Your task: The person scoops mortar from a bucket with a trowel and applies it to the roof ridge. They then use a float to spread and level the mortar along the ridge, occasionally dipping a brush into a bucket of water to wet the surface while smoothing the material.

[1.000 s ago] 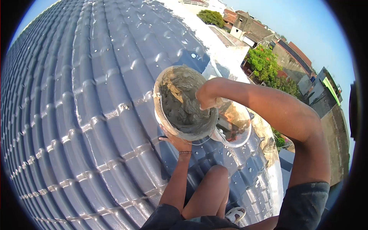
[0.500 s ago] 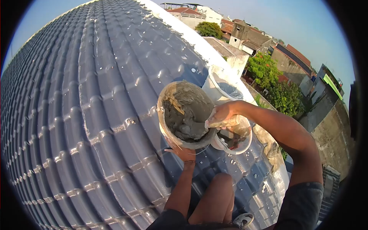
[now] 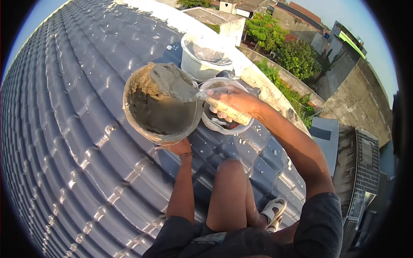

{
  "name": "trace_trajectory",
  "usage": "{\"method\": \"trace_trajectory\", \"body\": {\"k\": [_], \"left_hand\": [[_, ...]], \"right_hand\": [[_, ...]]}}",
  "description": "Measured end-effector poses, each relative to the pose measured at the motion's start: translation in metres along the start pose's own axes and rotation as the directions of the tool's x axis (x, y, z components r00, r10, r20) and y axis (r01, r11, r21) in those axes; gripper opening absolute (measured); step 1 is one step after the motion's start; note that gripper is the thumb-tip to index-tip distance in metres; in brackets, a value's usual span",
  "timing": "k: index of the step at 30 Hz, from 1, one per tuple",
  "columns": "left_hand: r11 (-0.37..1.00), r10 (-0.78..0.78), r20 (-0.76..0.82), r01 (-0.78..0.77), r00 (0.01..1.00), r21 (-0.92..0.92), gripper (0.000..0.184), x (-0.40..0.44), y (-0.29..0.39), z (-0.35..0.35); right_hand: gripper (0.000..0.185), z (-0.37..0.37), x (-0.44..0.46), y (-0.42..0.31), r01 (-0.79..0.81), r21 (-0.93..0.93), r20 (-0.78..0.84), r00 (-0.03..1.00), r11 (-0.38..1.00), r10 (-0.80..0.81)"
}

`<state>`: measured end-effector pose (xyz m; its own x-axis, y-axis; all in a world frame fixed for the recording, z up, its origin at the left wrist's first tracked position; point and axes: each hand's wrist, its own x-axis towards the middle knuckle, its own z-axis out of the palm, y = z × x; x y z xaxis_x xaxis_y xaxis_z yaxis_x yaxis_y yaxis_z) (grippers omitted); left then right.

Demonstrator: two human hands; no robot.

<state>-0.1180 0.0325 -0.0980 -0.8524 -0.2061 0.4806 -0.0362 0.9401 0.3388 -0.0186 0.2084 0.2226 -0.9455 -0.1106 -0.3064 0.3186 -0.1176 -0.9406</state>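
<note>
Left upper arm (image 3: 174, 228): lowered, covered by a dark sleeve to near the elbow.
Left forearm (image 3: 180, 189): extended forward and up the view, nearly straight.
Left wrist (image 3: 185, 155): in line with the forearm, hand angled toward the person's left.
Left grip (image 3: 175, 147): open, one digit extended sideways, remaining digits partly hidden.
Right upper arm (image 3: 320, 215): held out from the torso, short dark sleeve.
Right elbow (image 3: 319, 174): bent, set outward.
Right forearm (image 3: 286, 136): slanted inward across the view.
Right wrist (image 3: 259, 111): close to the forearm line.
Right grip (image 3: 230, 102): closed, fingers curled under, thumb side forward.
</note>
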Motion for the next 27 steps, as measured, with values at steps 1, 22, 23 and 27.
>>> {"method": "trace_trajectory", "body": {"k": [1,22,23,27], "left_hand": [[0.999,0.037,-0.225,-0.032,0.974,0.024,0.105,-0.003,-0.003,0.014],[1.000,0.018,-0.300,-0.023,0.954,-0.012,0.117,0.003,-0.009,0.015],[0.999,0.026,-0.300,-0.035,0.954,-0.023,0.117,0.003,-0.020,0.039],[0.987,0.162,-0.360,-0.152,0.919,0.057,0.126,0.007,-0.002,-0.009]], "right_hand": [[0.037,-0.002,-0.011,0.004,0.024,0.028,-0.011,1.000,0.999,-0.024],[0.034,-0.048,-0.072,-0.032,0.303,-0.313,-0.154,0.919,0.900,-0.363],[0.033,-0.040,-0.066,-0.026,0.370,-0.214,-0.118,0.909,0.904,-0.400],[0.034,-0.027,-0.054,0.011,0.512,-0.263,-0.194,0.802,0.818,-0.565]]}}
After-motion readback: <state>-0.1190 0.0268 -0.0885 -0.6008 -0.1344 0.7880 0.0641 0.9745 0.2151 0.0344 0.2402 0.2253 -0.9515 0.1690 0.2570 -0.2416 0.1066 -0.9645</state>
